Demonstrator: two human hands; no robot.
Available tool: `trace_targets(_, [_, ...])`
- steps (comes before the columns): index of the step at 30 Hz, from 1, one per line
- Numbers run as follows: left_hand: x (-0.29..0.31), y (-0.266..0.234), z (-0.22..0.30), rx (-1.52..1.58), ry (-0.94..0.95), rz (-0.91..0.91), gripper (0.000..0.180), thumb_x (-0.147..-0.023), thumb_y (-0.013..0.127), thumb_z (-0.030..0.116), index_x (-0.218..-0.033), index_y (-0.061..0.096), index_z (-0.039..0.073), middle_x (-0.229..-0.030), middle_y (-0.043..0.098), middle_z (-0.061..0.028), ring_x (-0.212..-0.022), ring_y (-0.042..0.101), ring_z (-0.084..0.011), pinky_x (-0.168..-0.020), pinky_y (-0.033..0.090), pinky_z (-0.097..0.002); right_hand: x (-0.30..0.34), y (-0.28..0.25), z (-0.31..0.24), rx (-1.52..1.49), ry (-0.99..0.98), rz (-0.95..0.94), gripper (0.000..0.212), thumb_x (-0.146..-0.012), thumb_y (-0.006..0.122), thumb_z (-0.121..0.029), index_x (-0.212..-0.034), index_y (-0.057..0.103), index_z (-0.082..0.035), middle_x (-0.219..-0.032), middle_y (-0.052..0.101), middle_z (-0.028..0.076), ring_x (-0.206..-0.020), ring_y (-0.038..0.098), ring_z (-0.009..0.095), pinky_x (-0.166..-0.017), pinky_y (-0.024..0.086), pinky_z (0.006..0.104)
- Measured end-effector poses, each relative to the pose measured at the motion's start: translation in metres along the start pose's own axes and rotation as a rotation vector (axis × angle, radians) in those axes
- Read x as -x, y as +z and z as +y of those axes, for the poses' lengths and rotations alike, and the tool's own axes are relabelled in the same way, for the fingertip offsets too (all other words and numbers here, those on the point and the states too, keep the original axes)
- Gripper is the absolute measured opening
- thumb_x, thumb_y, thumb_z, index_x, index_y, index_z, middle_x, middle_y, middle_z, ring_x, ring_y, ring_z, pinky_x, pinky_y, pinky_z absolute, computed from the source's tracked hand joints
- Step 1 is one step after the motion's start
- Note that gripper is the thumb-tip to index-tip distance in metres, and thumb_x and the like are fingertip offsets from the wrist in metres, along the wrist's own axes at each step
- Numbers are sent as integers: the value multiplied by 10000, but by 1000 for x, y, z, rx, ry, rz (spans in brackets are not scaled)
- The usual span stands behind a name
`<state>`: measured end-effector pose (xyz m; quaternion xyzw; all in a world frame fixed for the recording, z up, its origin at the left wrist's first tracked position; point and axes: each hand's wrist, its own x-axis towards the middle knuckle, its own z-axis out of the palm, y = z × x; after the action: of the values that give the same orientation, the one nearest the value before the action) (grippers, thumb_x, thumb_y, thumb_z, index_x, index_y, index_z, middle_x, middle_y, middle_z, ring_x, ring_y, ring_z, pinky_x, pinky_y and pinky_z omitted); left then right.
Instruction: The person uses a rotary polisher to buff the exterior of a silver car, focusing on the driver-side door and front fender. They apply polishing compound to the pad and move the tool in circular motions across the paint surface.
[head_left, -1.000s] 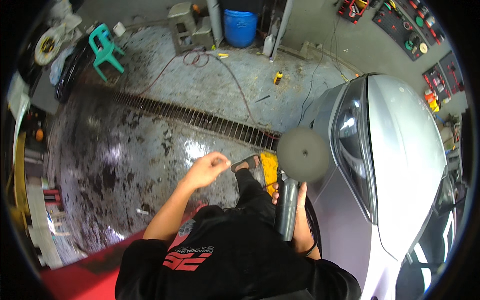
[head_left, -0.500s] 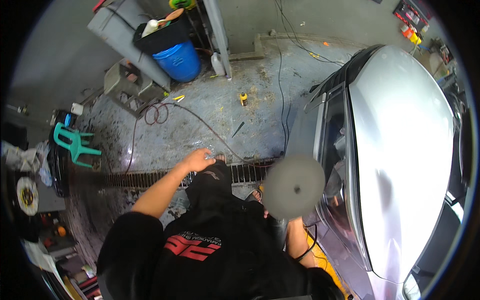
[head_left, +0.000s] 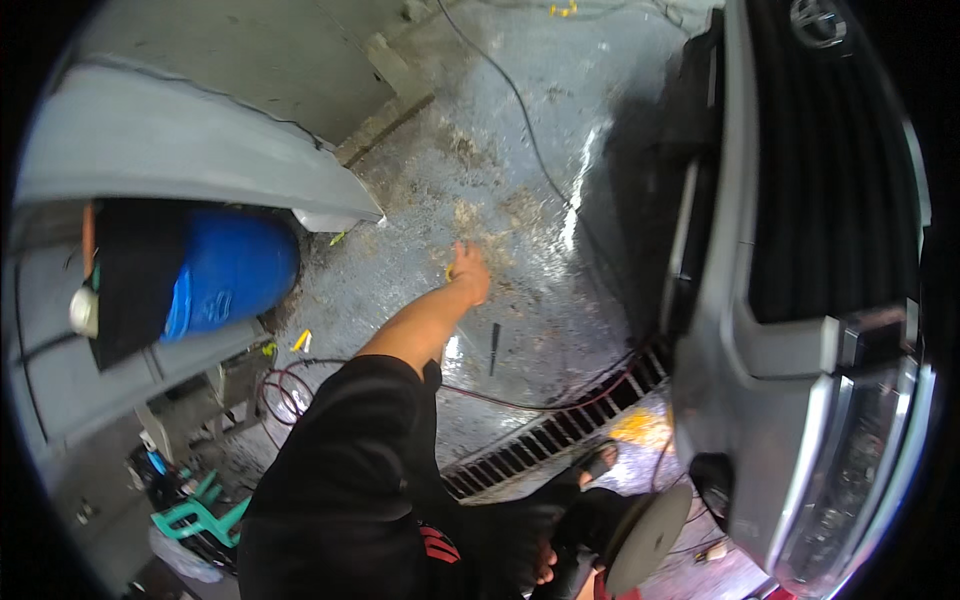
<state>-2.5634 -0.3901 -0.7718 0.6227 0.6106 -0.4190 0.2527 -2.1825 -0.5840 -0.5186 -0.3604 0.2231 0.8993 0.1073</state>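
My left hand point(head_left: 470, 275) is stretched out low over the floor, its fingers around a small bottle point(head_left: 450, 272). Only a sliver of the bottle's yellow shows past the hand; the rest is hidden. At the lower edge, my right hand point(head_left: 546, 562) grips a power polisher point(head_left: 582, 532), held beside my body. The polisher's round grey pad point(head_left: 652, 540) is tilted and faces the car. A thin dark strip point(head_left: 495, 348) lies on the floor, nearer to me than my left hand.
A grey car point(head_left: 715, 420) stands close on the right. A floor drain grate point(head_left: 545, 440) crosses in front of me. A dark red hose point(head_left: 520, 406) and a black cable point(head_left: 525, 120) lie on the floor. To the left are a blue barrel point(head_left: 240, 275) and a green chair point(head_left: 195, 522).
My left hand has reached forward and down from near my leg to the bottle. My view has turned and come lower. The polisher's pad has tilted and sits lower in view.
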Motion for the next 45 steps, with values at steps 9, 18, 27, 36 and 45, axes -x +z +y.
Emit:
trace_targets(9, [-156, 120, -56, 645, -90, -330, 651, -892, 776, 398, -1476, 662, 135, -1439, 668, -180, -1306, 636, -397, -956, 568, -606, -112, 9, 64, -154, -34, 160, 780, -856, 743, -510, -1382, 551, 33, -1212, 638, 272, -959, 719, 425, -858, 626, 541])
trace_targets(18, [156, 52, -86, 2498, 302, -750, 595, -1033, 650, 480, -1376, 580, -1, -1158, 722, -201, -1013, 748, -363, -854, 638, -553, -5, 93, 171, -193, -227, -77, 798, -831, 750, -490, -1388, 548, 43, -1202, 653, 279, -930, 729, 425, -840, 632, 534])
trace_targets(27, [504, -177, -18, 2856, 1051, -565, 703, -938, 677, 550, -1358, 581, -5, -1185, 691, -186, -1090, 692, -362, -1149, 485, -600, 137, 106, 192, 34, -310, -299, 846, -789, 756, -471, -1440, 532, 21, -1188, 681, 281, -960, 746, 423, -860, 649, 512])
trace_targets(36, [618, -214, 102, 2654, 1026, -147, 640, -951, 643, 598, -1213, 617, 14, -1031, 706, -133, -917, 720, -320, -973, 595, -508, 219, 66, 201, 171, -476, -425, 786, -885, 739, -453, -1468, 507, 19, -1140, 696, 294, -883, 770, 404, -784, 671, 465])
trace_targets(45, [648, -231, 140, 2387, 1033, 401, 535, -993, 626, 530, -1241, 575, 59, -1025, 708, -113, -909, 730, -278, -877, 619, -472, 240, 41, 208, 121, -399, -541, 758, -883, 733, -452, -1438, 525, 22, -1118, 704, 286, -874, 764, 413, -728, 673, 480])
